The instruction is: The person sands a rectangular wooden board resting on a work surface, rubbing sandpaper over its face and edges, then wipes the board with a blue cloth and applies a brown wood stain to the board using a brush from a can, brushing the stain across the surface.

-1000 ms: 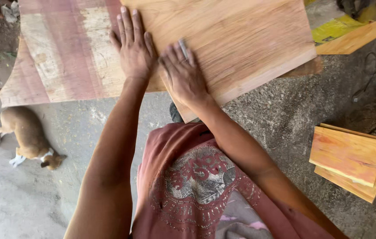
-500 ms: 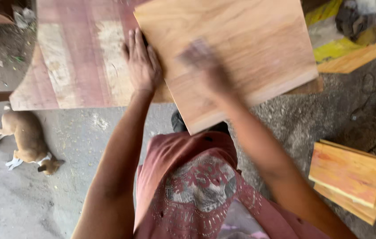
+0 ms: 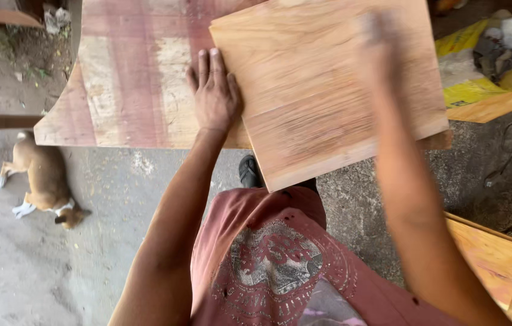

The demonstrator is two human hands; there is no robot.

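Left hand (image 3: 214, 95) lies flat, fingers together, on my wooden board's (image 3: 322, 84) edge; right hand (image 3: 379, 45) blurs beyond it, its state unclear.

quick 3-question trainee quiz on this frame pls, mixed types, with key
1. True or false: the left hand lies flat at the left edge of the pale square wooden board.
2. Multiple choice: the pale square wooden board rests on A) the grey concrete floor, B) the reddish worn wooden table, C) the person's lap.
3. Short answer: why can you not read the grip of the right hand?

Key
1. True.
2. B; its near corner overhangs the table edge.
3. It is motion-blurred over the board's upper right, so fingers, and anything held, cannot be made out.
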